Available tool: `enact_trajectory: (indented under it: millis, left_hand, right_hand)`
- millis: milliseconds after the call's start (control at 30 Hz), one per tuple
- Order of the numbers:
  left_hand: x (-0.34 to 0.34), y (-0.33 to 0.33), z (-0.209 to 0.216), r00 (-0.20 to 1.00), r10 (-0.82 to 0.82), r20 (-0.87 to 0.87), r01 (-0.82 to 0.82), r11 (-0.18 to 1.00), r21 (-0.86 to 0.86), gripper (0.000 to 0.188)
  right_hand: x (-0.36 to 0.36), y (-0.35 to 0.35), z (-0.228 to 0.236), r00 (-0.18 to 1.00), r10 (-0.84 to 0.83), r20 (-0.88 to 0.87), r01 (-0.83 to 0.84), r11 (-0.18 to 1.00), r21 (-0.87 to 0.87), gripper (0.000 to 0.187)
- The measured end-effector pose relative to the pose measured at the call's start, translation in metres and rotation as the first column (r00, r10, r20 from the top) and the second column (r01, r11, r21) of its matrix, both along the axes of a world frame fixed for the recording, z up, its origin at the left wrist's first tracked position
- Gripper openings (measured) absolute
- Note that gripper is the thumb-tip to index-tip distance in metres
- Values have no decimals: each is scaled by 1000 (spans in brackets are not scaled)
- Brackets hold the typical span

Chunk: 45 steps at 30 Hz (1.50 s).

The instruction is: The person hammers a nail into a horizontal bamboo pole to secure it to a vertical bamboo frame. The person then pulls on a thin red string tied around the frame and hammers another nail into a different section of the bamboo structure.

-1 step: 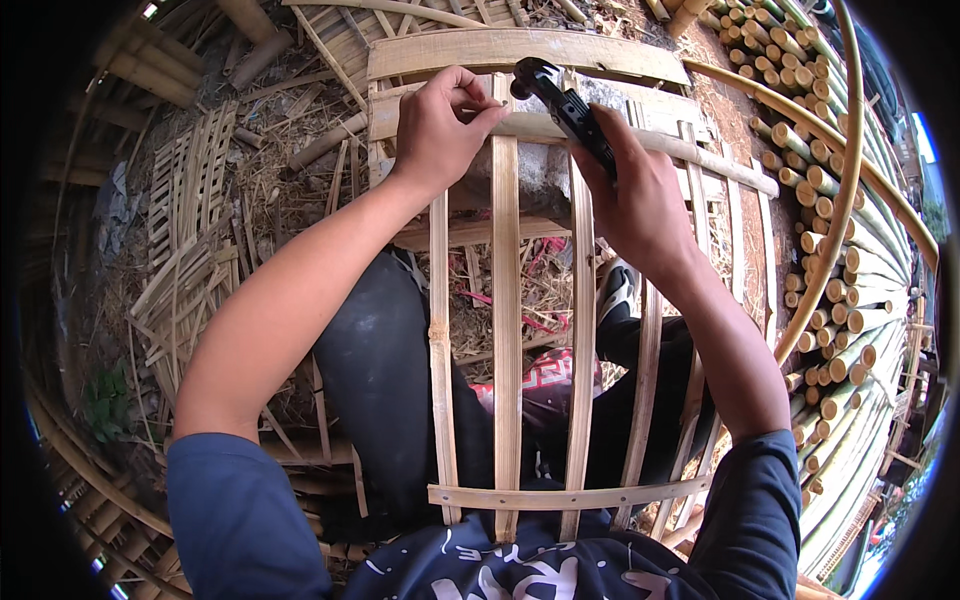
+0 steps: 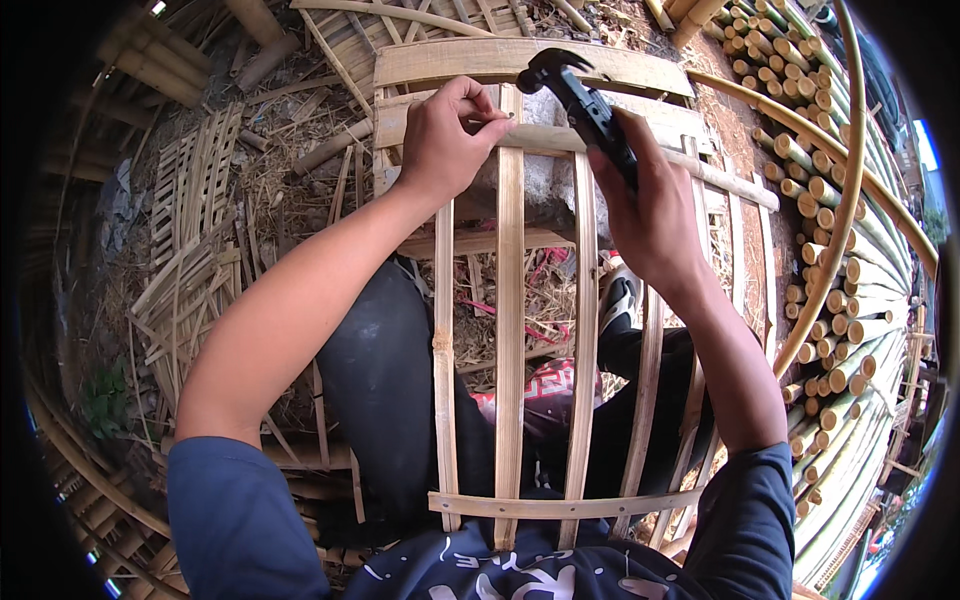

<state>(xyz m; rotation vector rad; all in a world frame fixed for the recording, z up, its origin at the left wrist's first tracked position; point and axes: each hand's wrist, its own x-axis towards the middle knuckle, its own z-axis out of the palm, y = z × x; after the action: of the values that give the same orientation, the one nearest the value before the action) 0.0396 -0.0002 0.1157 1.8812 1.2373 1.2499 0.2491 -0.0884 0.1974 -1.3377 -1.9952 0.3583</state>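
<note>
My left hand (image 2: 448,145) is closed in a pinch over the far crosspiece (image 2: 545,139) of a bamboo slat frame (image 2: 508,330). Between thumb and forefinger a tiny nail (image 2: 511,117) just shows, above the spot where a wide slat meets the crosspiece. My right hand (image 2: 655,215) grips the dark handle of a claw hammer (image 2: 603,118). The hammer's head is raised, a little right of and beyond the left fingertips, apart from the nail. The frame's near crosspiece (image 2: 575,505) lies across the slats close to my body.
Wooden boards (image 2: 480,62) and a pale stone block (image 2: 555,185) are under the frame's far end. Cut bamboo poles (image 2: 840,270) are stacked at the right, behind a curved bamboo pole (image 2: 850,180). At the left, woven slats (image 2: 195,170) lie among straw and scraps.
The hammer and my right hand have shifted slightly right, away from the left fingertips. My left hand keeps its pinch, and the view has moved a little.
</note>
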Motion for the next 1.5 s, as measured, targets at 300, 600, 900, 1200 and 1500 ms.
enact_trajectory:
  millis: [300,600,900,1200,1500]
  left_hand:
    - [12,0,0,995,19,-101,-11,996,88,34]
    - [19,9,14,999,-34,-37,35,999,9,13]
    - [4,15,10,992,-38,-123,53,992,117,12]
    - [-2,14,10,976,14,-216,-14,1000,1,13]
    - [-12,17,-4,990,-20,-142,17,1000,-20,14]
  right_hand:
    - [23,12,-11,960,-131,-249,112,990,-86,41]
    - [28,16,7,965,-161,-205,122,974,-190,34]
    - [13,17,5,968,-138,-211,100,979,-180,36]
    - [7,18,2,968,-147,-204,100,969,-225,37]
    - [-13,14,1,994,-56,-96,51,998,-46,35]
